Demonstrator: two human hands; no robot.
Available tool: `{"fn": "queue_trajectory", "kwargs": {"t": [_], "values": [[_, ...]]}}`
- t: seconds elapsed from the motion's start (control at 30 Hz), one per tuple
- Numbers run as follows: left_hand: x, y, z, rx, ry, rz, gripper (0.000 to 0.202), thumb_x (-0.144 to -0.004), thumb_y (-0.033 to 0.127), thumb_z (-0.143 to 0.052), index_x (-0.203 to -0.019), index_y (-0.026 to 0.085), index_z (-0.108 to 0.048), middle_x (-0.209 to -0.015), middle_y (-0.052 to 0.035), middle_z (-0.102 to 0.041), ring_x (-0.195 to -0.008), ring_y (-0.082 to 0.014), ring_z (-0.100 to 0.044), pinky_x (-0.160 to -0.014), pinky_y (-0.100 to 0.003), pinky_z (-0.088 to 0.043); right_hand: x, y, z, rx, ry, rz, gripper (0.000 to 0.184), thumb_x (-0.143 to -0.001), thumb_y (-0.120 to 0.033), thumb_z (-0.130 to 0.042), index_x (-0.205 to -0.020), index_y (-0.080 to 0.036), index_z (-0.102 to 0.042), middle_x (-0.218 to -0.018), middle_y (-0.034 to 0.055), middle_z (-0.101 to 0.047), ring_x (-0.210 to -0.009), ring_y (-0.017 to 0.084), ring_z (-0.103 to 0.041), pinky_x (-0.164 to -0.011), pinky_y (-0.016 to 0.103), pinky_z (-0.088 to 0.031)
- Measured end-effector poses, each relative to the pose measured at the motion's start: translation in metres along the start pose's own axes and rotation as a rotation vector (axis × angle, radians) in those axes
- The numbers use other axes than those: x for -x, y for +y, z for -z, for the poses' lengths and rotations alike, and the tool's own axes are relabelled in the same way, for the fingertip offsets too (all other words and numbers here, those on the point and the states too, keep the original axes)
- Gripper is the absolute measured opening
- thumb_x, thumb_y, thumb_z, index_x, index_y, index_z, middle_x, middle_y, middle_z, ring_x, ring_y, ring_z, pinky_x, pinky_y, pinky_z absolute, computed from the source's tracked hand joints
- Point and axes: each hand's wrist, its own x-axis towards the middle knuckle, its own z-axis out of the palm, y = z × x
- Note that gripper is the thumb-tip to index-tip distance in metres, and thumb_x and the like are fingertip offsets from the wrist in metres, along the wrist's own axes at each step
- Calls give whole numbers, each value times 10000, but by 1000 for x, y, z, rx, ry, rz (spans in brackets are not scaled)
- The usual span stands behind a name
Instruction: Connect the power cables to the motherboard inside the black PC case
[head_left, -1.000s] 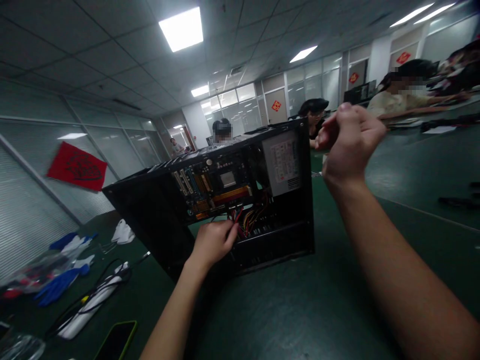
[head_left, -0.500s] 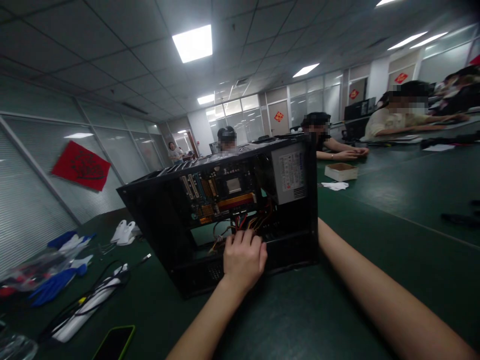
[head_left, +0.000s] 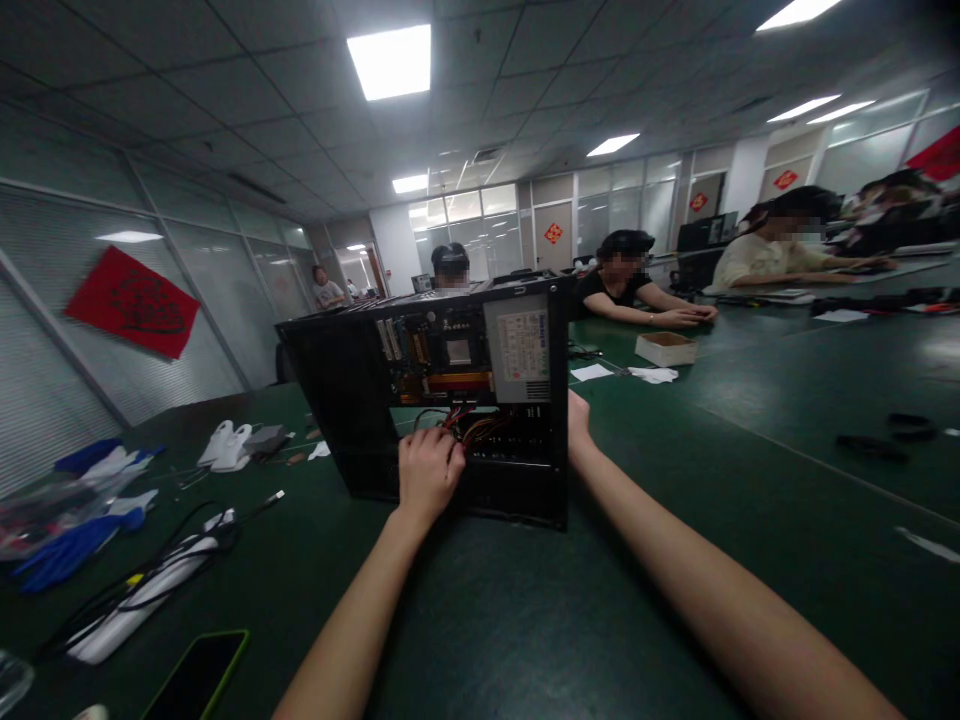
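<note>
An open black computer case stands upright on the green table, its bared inside turned towards me. A motherboard, a silver power supply and loose coloured cables show within. Over the lower rail of the case, near the cables, curl the fingers of my left hand. At the right edge my right hand grips the case from its far side, with most of its fingers hidden behind it.
On the left lie a white power strip with a black cord, a green-edged phone, blue gloves and white pieces. A small box and papers lie beyond the case. Several people sit around.
The case has moved away from me and turned a little, its right edge shifting left. Both hands have gone with it. More of my right hand now shows.
</note>
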Motion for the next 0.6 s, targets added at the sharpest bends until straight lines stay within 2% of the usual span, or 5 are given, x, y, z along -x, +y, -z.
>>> {"fn": "queue_trajectory", "kwargs": {"t": [0.1,0.23,0.3,0.47,0.6], "values": [[-1,3,1,110,37,103,260,-989,235,-431,-880,194,-663,-1019,-54,-710,-1001,-228,-600,-882,-405,-340,4,15,-7,-101,28,-73,217,-770,-325,-576,-684,-142,-657,-620,-26,-599,-627,132,-498,-623,269,-429],[2,18,4,211,-13,8,370,-995,272,-421,-683,187,-602,-748,-28,-691,-768,-180,-613,-786,-367,-343,19,26,-14,-138,76,-31,292,-740,-384,-543,-769,-142,-704,-772,20,-687,-751,167,-574,-715,284,-456],[4,20,4,219,7,-10,401,-985,283,-429,-620,189,-566,-668,-25,-667,-681,-170,-592,-721,-356,-330,27,28,-17,-119,86,-13,349,-752,-411,-523,-829,-132,-719,-872,59,-720,-837,195,-609,-786,309,-470],[14,12,1,183,114,16,399,-956,259,-418,-579,190,-531,-605,-40,-629,-635,-181,-569,-695,-356,-315,45,29,-21,-85,66,26,487,-799,-436,-463,-1044,-100,-717,-1135,143,-716,-1054,246,-628,-972,369,-448],[14,9,3,209,118,104,384,-932,251,-432,-572,191,-551,-607,-38,-633,-647,-181,-573,-711,-347,-320,56,29,-23,-52,57,12,534,-812,-420,-427,-1140,-87,-685,-1219,165,-683,-1128,259,-609,-1019,384,-430]]}}
